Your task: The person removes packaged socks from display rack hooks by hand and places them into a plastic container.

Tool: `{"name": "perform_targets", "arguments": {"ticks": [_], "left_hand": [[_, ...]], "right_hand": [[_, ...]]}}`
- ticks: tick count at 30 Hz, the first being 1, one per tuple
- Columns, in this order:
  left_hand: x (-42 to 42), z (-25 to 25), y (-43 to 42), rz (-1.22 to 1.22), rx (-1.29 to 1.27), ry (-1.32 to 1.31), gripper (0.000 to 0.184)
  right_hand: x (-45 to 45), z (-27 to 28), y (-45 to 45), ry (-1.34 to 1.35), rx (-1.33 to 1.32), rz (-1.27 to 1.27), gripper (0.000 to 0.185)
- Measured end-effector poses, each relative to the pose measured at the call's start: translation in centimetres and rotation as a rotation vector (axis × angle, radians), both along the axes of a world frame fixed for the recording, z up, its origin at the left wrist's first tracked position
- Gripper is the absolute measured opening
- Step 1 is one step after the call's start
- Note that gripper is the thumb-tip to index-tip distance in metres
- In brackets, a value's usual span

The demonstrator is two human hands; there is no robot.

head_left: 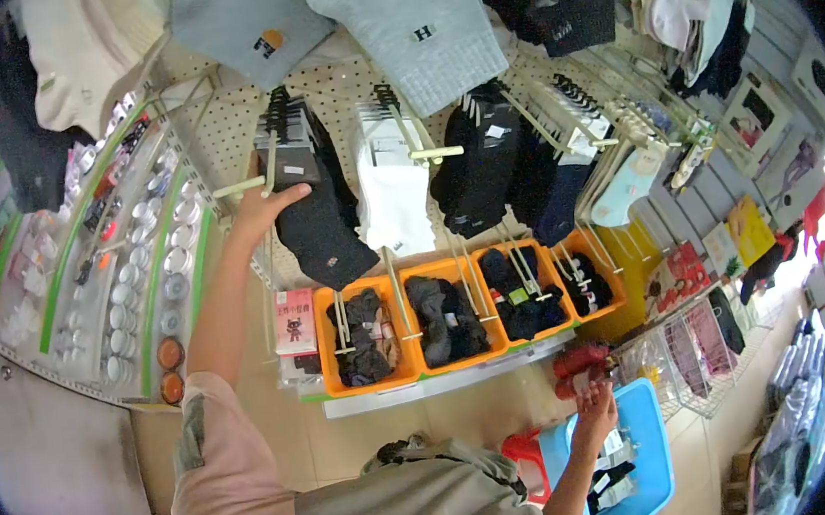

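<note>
My left hand (pixel 272 210) is raised to the pegboard rack, its thumb across the front of a hanging stack of black socks (pixel 325 241) and its other fingers behind the stack. The socks hang from a metal hook by black hangers. Low on the right, my right hand (pixel 595 414) is closed, fingertips pinched at a dark red, soft bundle (pixel 581 368) with a pale label; its exact kind is hard to make out. Below and beside that hand stands a light blue basket (pixel 657 433) holding several packed socks (pixel 612 478).
White socks (pixel 395 204) and more black socks (pixel 478 165) hang alongside. Orange bins (pixel 371 388) of dark rolled socks stand below. Large grey socks (pixel 414 31) hang overhead. Shelves of small goods (pixel 121 308) are left, a wire rack (pixel 690 364) right, and a red stool (pixel 526 457) near me.
</note>
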State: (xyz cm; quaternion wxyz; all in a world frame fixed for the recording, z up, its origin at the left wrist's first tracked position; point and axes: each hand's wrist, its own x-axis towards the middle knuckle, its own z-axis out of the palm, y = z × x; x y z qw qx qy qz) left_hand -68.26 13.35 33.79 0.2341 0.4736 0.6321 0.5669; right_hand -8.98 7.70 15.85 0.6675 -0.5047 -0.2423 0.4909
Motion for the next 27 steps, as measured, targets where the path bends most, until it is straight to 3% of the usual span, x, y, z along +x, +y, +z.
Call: {"name": "perform_targets", "arguments": {"ticks": [4, 8, 16, 23, 24, 27], "left_hand": [[-2.4, -1.3, 1.9, -0.054, 0.093, 0.006, 0.071], [-1.5, -1.3, 2.0, 0.07, 0.066, -0.008, 0.074], [-0.6, -1.1, -0.6, 0.144, 0.095, 0.14, 0.082], [2.8, 1.1, -5.8, 0.096, -0.051, 0.125, 0.079], [3.6, 1.5, -6.3, 0.051, -0.01, 0.021, 0.08], [4.6, 0.7, -7.6, 0.108, 0.074, 0.126, 0.081]], "right_hand": [[0.2, -0.7, -0.3, -0.003, 0.016, -0.043, 0.027], [-0.3, -0.7, 0.3, 0.004, 0.006, -0.012, 0.028], [-1.9, -2.0, 2.6, 0.034, 0.056, 0.093, 0.024], [-4.3, -1.0, 3.7, 0.039, 0.058, 0.098, 0.023], [-4.4, -0.9, 3.8, 0.033, 0.054, 0.092, 0.023], [-4.3, -0.5, 4.3, 0.024, 0.114, 0.146, 0.023]]}}
